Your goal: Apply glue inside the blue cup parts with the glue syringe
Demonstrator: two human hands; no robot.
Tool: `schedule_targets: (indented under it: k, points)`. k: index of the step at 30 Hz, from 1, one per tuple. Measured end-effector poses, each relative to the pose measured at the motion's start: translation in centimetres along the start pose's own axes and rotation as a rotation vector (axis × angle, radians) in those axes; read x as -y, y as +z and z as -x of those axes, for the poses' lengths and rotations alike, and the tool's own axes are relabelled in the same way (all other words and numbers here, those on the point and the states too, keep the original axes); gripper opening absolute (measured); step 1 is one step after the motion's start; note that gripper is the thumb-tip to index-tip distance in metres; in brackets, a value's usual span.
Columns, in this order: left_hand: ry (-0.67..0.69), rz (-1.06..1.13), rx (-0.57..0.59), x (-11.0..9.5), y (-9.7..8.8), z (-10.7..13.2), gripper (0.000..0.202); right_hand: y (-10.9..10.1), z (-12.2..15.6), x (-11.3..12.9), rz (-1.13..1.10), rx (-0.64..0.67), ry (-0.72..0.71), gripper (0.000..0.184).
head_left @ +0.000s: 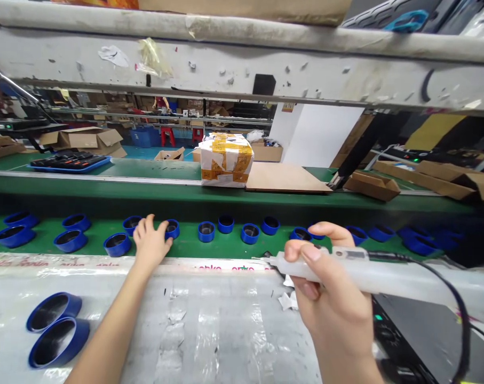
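My left hand (151, 241) reaches over the green belt (189, 248) with fingers spread. Its thumb is beside one round blue cup-like part (172, 229), and another blue part (132, 224) sits just behind its fingers; whether it touches either I cannot tell. In my right hand (330, 288) is a white, pen-like corded tool (348, 266), its narrow tip pointing left. The fingers wrap around its body, and a black cable (434, 266) runs off to the right. More blue parts with dark insides (250, 233) stand along the belt.
Two larger-looking blue parts (54, 342) lie on the plastic-covered bench (193, 320) at left. A black device (418, 336) with a green light sits at lower right. Beyond the belt are a taped box (227, 160) and a flat board (285, 177). A pale beam (225, 58) crosses above.
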State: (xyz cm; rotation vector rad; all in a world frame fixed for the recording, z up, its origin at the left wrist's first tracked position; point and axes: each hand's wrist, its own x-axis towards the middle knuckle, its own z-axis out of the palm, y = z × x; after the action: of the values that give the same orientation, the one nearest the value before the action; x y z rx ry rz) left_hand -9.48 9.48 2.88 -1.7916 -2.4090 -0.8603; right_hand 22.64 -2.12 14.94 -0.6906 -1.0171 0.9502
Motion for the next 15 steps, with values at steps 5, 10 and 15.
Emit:
schedule_targets:
  k: [5,10,15]
  points:
    - [0.089,0.127,0.113,-1.1,0.7,0.2,0.036,0.1,-0.1,0.0,-0.012,0.005,0.006,0.021]
    - [0.217,0.414,0.191,-3.9,-1.2,1.0,0.023,1.2,0.1,0.2,-0.036,-0.02,-0.002,0.018]
    - [0.289,0.759,0.253,-8.6,-3.5,4.3,0.045,1.7,0.4,0.5,-0.019,-0.028,-0.018,0.02]
